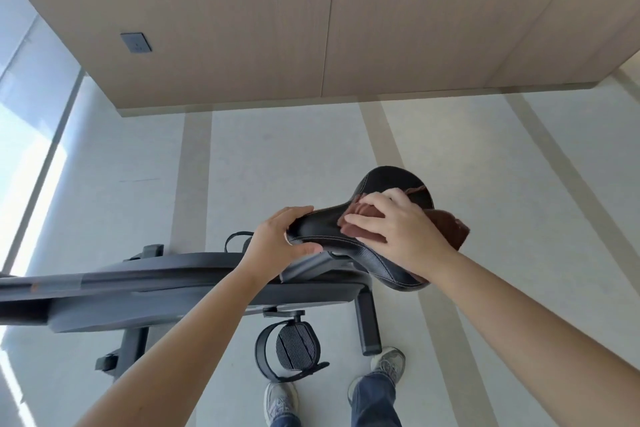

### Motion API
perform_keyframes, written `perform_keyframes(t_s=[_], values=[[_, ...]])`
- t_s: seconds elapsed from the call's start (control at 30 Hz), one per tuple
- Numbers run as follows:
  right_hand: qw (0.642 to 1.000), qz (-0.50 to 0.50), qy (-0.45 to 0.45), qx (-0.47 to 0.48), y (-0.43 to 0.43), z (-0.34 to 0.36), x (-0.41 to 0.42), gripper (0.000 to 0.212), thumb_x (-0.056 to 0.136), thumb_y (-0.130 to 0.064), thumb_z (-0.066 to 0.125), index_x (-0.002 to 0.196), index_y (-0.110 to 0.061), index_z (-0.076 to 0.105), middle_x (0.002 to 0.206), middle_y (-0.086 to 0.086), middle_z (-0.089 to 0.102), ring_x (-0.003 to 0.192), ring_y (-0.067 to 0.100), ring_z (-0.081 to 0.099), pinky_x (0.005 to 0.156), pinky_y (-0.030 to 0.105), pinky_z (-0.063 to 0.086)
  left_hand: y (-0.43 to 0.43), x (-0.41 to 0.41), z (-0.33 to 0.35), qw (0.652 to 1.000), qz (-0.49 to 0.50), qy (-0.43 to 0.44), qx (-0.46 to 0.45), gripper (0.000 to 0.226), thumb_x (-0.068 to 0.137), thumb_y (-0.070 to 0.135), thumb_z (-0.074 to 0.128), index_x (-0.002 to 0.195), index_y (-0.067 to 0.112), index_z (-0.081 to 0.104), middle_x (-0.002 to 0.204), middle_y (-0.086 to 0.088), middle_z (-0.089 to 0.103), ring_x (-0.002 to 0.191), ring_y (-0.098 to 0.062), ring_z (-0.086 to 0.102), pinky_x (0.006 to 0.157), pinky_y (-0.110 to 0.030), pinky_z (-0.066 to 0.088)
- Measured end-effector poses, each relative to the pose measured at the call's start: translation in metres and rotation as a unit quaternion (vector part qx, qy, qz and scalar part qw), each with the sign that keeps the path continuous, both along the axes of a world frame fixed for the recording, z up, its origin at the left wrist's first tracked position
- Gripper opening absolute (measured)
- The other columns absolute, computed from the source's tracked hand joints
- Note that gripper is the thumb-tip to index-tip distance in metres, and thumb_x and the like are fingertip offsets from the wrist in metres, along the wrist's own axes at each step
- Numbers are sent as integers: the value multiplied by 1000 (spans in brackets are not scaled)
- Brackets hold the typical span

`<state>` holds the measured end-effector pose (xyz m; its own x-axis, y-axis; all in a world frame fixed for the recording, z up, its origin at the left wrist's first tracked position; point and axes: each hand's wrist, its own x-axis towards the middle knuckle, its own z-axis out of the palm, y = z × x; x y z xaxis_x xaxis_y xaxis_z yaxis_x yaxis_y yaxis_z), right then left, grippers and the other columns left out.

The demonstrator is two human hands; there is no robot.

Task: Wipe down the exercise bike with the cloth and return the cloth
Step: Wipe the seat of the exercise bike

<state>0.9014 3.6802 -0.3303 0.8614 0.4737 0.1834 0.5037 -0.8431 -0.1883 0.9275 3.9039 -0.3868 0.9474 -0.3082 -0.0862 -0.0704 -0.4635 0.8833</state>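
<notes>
A dark grey exercise bike stretches from the left edge to the middle of the head view. Its black saddle sits at centre right, nose pointing left. My left hand grips the saddle's nose, thumb underneath. A brown cloth lies bunched across the saddle's middle and hangs over its right side. My right hand presses flat on the cloth, fingers spread and pointing left. Part of the cloth and saddle is hidden under that hand.
A black pedal with a strap hangs below the frame, close to my two shoes. The bike's rear foot stands beside them. Pale tiled floor surrounds the bike. A wood-panelled wall is ahead and a window at left.
</notes>
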Motion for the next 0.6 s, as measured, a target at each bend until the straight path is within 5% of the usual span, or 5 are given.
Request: perform_keyframes(t_s=[0.13,0.4,0.6], values=[[999,35,17,11,46,-3,10,32,84,-26,62,115,-21,65,108,15,63,89,37,55,70,45,52,3,1,-2,1000,-3,0,-24,56,62,18,84,110,32,58,99,17,61,91,8,55,78,-5,40],[999,40,12,-8,-28,3,-6,32,76,-19,74,108,-18,69,103,13,66,87,36,58,68,48,54,8,4,-3,998,3,57,-22,55,64,20,82,110,38,57,109,16,62,104,-4,56,98,-25,40],[998,60,-2,17,42,-5,10,31,79,-24,69,110,-20,67,106,14,65,88,36,58,70,46,54,9,4,-3,998,8,58,-30,52,64,18,83,105,39,57,103,20,62,100,-5,58,93,-28,44]])
